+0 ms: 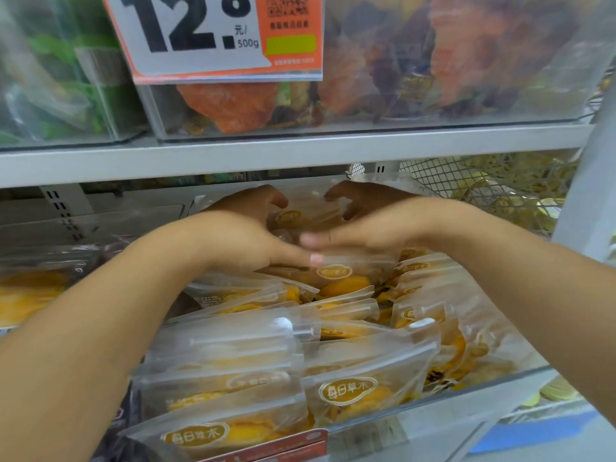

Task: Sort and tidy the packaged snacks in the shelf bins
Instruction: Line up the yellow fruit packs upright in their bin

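Shelf bin (483, 378) holding mango packets: left hand (243, 235) and right hand (373, 221) are pinching one packet (300, 218); squaring it upright would suit.

A large white and orange price card (213, 35) printed "12.8" per 500g hangs at the top of the view, above a grey metal shelf edge (293, 151), with white wire mesh (466, 181) at the right beside a grey upright post (583, 181).

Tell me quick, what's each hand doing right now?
Left hand: closed on the clear yellow dried-fruit pouch at the bin's back.
Right hand: gripping that pouch too.
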